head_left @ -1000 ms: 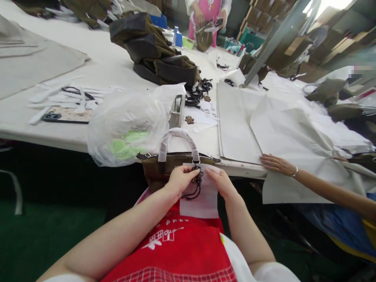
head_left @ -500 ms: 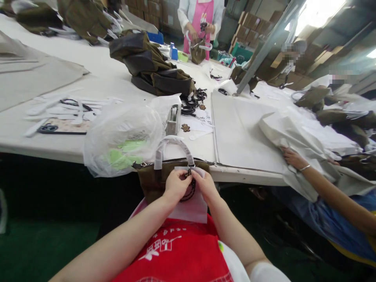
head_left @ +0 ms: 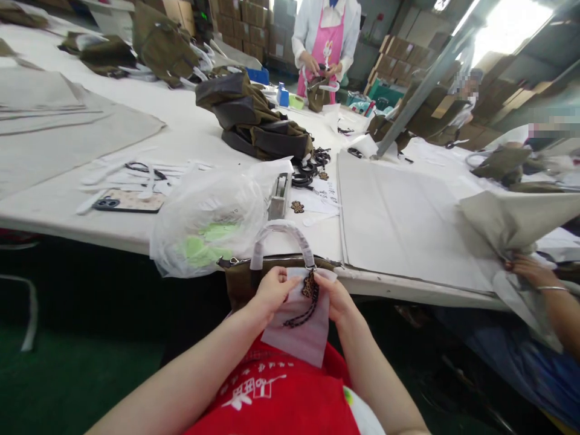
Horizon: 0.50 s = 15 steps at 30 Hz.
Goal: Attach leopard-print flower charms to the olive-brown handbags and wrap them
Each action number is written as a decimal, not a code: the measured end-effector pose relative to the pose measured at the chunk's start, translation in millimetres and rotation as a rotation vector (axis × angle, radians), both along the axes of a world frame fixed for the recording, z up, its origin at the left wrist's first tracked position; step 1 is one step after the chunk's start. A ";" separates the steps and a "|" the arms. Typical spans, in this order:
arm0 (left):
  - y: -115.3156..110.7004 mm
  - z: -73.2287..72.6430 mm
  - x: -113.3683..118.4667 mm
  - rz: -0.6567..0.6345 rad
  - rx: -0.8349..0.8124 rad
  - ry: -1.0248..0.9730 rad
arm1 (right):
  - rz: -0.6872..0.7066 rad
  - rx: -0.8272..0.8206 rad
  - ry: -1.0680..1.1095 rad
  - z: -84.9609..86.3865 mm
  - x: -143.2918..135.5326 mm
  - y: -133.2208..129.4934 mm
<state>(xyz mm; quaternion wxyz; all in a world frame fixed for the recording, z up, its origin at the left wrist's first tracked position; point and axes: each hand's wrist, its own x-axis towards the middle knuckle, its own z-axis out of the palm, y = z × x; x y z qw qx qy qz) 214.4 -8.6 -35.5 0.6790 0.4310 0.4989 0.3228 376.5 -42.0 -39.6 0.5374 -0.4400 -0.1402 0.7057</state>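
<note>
An olive handbag point(head_left: 238, 289) leans at the table's front edge, its upright handle point(head_left: 284, 226) wrapped in clear plastic. From the ring at the handle's right foot hangs a leopard-print flower charm point(head_left: 309, 285) with a dark braided cord point(head_left: 302, 316). A thin white sheet of paper point(head_left: 294, 344) lies behind the charm and cord, over the bag's front. My left hand point(head_left: 273, 293) pinches the sheet at its upper left side, thumb beside the charm. On the other side, my right hand point(head_left: 334, 296) grips the sheet near its upper right corner, close to the charm.
Left of the bag sits a clear plastic bag point(head_left: 211, 211) with green pieces inside. A phone point(head_left: 129, 201), a metal-edged tool point(head_left: 280, 196) and a pile of olive bags point(head_left: 254, 115) lie on the table. A co-worker's hand point(head_left: 534, 270) handles grey sheeting at right; another person stands opposite.
My hands have moved apart from a close pinch at the charm to the paper's two sides. The charm and cord now show against the sheet. The view has shifted slightly left.
</note>
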 end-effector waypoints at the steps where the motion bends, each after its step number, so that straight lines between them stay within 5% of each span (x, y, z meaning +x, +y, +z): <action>1: -0.9 1.5 1.3 -0.061 -0.030 -0.049 | 0.023 0.013 0.013 0.1 0.9 -0.9; 8: -2.3 13.3 6.5 -0.388 0.290 0.269 | 0.034 0.079 -0.048 -6.1 10.7 -8.8; 15: -9.1 19.9 12.8 -0.510 0.382 0.254 | 0.062 0.168 -0.124 -5.9 30.6 -24.2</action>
